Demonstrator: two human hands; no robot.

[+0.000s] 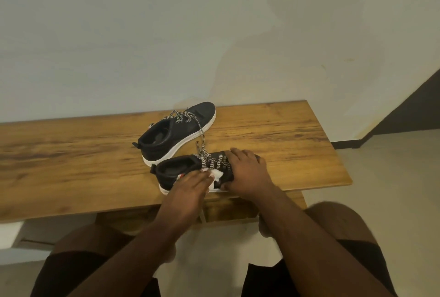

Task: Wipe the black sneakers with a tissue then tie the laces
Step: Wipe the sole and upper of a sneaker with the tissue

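Note:
Two black sneakers with white soles and black-and-white laces sit on a wooden table (pixel 71 153). The far sneaker (pixel 176 132) lies near the wall with its laces loose. The near sneaker (pixel 176 170) stands at the table's front edge. My right hand (pixel 245 170) grips its toe end, fingers curled over the top and thumb on the near side. My left hand (pixel 190 189) holds a white tissue (pixel 215 174) against the sneaker's near side, below the laces. Most of the toe is hidden under my right hand.
A pale wall runs right behind the table. The table's right end stops near a dark doorway (pixel 409 115) and light floor. My knees in brown shorts (pixel 78 254) sit just under the front edge.

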